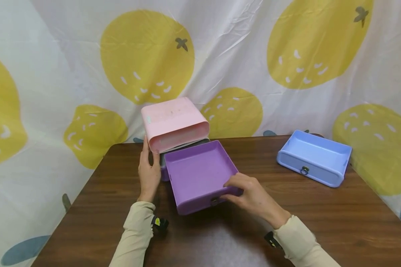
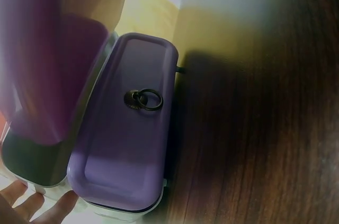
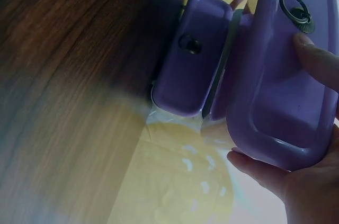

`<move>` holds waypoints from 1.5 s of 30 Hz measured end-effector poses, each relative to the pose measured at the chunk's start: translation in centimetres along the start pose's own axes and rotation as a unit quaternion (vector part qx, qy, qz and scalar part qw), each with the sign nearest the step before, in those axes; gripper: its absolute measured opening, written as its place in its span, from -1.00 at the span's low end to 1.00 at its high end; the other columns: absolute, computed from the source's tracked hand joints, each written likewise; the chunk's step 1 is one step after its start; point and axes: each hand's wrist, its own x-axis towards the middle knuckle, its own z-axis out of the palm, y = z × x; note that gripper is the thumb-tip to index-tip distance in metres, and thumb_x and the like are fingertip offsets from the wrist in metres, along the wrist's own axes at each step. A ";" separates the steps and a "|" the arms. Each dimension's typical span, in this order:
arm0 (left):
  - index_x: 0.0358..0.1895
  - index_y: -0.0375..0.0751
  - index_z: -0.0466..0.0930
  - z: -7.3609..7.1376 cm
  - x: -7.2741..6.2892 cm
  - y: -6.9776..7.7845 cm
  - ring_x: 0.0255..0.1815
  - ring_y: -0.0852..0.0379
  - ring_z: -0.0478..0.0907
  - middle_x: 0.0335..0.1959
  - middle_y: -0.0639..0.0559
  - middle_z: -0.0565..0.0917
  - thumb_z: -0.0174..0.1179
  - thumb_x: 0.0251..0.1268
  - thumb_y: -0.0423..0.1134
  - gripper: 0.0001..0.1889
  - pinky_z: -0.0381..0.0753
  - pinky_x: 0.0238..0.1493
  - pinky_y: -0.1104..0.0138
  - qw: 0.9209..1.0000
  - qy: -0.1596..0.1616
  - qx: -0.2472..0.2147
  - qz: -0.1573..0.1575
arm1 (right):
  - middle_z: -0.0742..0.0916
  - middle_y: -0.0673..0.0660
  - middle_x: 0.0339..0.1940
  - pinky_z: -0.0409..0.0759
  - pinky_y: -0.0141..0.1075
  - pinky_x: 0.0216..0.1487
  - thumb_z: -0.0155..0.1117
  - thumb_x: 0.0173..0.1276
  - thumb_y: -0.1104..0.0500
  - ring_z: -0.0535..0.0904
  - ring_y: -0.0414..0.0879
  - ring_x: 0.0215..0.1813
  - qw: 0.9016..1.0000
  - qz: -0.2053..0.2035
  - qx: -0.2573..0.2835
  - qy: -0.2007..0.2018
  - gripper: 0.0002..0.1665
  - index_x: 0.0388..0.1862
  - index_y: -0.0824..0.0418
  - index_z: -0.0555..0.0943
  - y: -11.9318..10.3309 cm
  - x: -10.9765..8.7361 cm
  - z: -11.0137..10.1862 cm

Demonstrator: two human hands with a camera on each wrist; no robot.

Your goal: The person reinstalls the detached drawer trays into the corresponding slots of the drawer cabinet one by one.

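Cream sleeves [image 1: 133,233] come nearest my head camera; past the cuffs, my right grip [image 1: 250,193] pinches the near right corner of the purple drawer [image 1: 200,170], thumb on its front, fingers over the rim. I see that drawer raised above the tabletop [image 1: 97,200], front toward the person and slightly right; the front's long axis runs crosswise, right end farther off. Whether its back edge touches the stack, I cannot tell. My left grip [image 1: 149,174] clasps nothing — fingers nearly straight against the side of the pink case [image 1: 173,115], whose hollow mouth faces the person.

All of it looks like smooth plastic, corners rounded. Below, a lower purple drawer [image 2: 124,128] carries a dark metal ring [image 2: 150,100]. Well apart at right stands a blue drawer [image 1: 315,148] — the tabletop is brown woodgrain, backed by fruit-printed cloth [image 1: 227,55].
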 end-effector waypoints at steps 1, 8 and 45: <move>0.66 0.44 0.08 0.0 0.0 0.0 0.44 -0.22 0.45 0.48 -0.14 0.49 0.05 0.64 0.06 -0.36 0.35 0.47 -0.20 1.000 0.000 -0.001 0.000 | 0.79 -0.04 -0.28 0.66 -0.37 -0.10 0.70 0.00 0.33 0.66 -0.22 -0.20 1.000 -0.003 -0.002 0.001 -0.66 -0.25 0.12 0.75 0.0 0.1 0.0; 0.64 0.52 0.09 0.0 0.0 0.0 0.56 -0.15 0.36 0.61 0.02 0.37 0.06 0.63 0.07 -0.37 0.30 0.53 -0.19 1.000 -0.003 -0.015 -0.003 | 0.80 -0.02 -0.29 0.64 -0.41 -0.08 0.72 -0.04 0.35 0.67 -0.19 -0.20 1.000 -0.024 -0.004 0.007 -0.62 -0.24 0.15 0.76 0.3 0.4 0.4; 0.65 0.31 0.16 -0.1 0.0 0.0 0.64 -0.06 0.29 0.64 0.16 0.32 0.13 0.61 -0.01 -0.35 0.18 0.65 -0.07 1.000 0.004 -0.028 0.001 | 0.76 -0.01 -0.24 0.64 -0.30 -0.06 0.72 0.00 0.31 0.61 -0.15 -0.11 0.999 -0.033 -0.009 0.009 -0.65 -0.24 0.18 0.74 0.3 2.5 2.1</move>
